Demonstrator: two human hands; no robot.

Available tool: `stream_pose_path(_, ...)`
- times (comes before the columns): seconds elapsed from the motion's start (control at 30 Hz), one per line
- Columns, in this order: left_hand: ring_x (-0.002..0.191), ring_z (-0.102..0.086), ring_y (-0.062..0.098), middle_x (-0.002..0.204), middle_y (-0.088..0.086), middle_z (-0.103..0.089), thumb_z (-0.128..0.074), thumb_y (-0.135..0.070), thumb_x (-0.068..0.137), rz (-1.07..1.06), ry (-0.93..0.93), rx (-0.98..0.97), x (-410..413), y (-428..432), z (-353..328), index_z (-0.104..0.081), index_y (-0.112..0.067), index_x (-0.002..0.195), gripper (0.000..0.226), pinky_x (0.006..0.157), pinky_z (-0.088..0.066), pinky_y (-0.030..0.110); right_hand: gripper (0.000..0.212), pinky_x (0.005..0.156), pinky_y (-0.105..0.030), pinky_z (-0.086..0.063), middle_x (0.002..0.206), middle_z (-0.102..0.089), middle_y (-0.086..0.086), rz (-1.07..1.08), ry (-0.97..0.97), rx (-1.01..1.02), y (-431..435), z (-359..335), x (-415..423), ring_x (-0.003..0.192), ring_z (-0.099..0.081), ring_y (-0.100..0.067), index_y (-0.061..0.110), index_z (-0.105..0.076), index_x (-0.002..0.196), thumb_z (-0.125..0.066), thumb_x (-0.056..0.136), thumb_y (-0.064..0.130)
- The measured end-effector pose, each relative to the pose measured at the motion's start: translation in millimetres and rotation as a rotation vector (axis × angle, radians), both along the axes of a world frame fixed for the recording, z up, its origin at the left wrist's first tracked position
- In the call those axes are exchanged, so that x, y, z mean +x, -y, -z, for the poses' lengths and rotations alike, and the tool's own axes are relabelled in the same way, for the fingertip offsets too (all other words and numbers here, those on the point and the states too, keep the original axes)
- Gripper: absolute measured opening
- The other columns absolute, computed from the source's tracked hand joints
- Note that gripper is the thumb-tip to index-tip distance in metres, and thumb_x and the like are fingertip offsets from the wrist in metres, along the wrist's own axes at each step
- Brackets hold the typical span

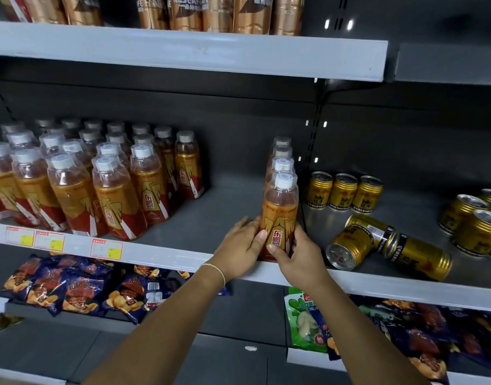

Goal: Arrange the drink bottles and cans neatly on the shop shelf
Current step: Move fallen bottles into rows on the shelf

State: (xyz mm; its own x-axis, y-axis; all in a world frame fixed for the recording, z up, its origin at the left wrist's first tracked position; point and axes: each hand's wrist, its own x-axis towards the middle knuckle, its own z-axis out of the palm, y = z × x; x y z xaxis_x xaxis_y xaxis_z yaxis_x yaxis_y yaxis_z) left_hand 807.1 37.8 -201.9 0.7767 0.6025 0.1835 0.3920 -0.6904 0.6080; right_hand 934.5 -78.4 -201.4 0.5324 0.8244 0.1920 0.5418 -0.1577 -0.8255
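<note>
The front bottle (pixel 279 215) stands upright at the front lip of the shelf (pixel 188 215), clasped between both hands. The left hand (pixel 243 245) wraps its lower left side with the thumb on the label, and the right hand (pixel 299 257) curls round its lower right side. Full of drink, it is probably fairly heavy and stiff, with a glossy sleeve that may slide in the grip. Being tall and narrow it would likely tip, so a low hold on the labelled body seems safer than the clear domed top. Three more bottles (pixel 282 154) line up just beyond the hands. Right of the right hand, fallen cans (pixel 350 245) lie on their sides, with upright cans (pixel 344 191) beyond them. Well left of the left hand stands a packed block of bottles (pixel 99 184).
</note>
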Motion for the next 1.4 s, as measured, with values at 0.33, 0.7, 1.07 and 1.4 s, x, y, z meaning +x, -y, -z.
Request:
stream_pose_path(0.33,0.144,-0.025,0.009,0.159,-0.006,-0.027,-0.027,-0.060,0.099,-0.087,0.515,-0.673,37,-27,-25,-0.024,-0.028,0.155,0.065,0.120,-0.018,0.034,0.113,0.101,-0.043,-0.052,0.137,-0.055,-0.001,0.129,-0.063,-0.013,-10,-9,-12,0.122,-0.058,-0.020,0.022,-0.022,0.153,-0.088,0.065,0.046)
stream_pose_path(0.7,0.095,-0.071,0.019,0.105,0.007,-0.074,-0.023,-0.065,0.098,0.147,0.688,-1.329,110,-86,-34,-0.064,-0.015,0.116,0.067,0.085,-0.053,0.034,0.114,0.102,-0.040,-0.051,0.140,-0.054,0.001,0.227,0.025,-0.008,-13,1,-26,0.124,-0.056,-0.018,0.026,-0.010,0.158,-0.083,0.072,0.043)
stream_pose_path(1.07,0.083,-0.073,0.016,0.100,0.006,-0.075,-0.032,-0.059,0.100,0.151,0.744,-1.438,129,-104,-16,-0.069,-0.014,0.104,0.058,0.069,-0.058,0.028,0.098,0.101,-0.035,-0.052,0.134,-0.056,0.003,0.260,0.026,-0.028,-16,-2,-25,0.121,-0.056,-0.015,0.024,-0.027,0.152,-0.082,0.074,0.045)
stream_pose_path(1.4,0.078,-0.073,0.016,0.100,0.003,-0.074,-0.030,-0.058,0.100,0.132,0.717,-1.446,138,-98,-17,-0.061,-0.015,0.113,0.055,0.069,-0.059,0.028,0.096,0.099,-0.030,-0.052,0.133,-0.057,0.005,0.294,0.027,-0.026,-14,1,-22,0.120,-0.057,-0.014,0.025,-0.030,0.151,-0.083,0.073,0.046)
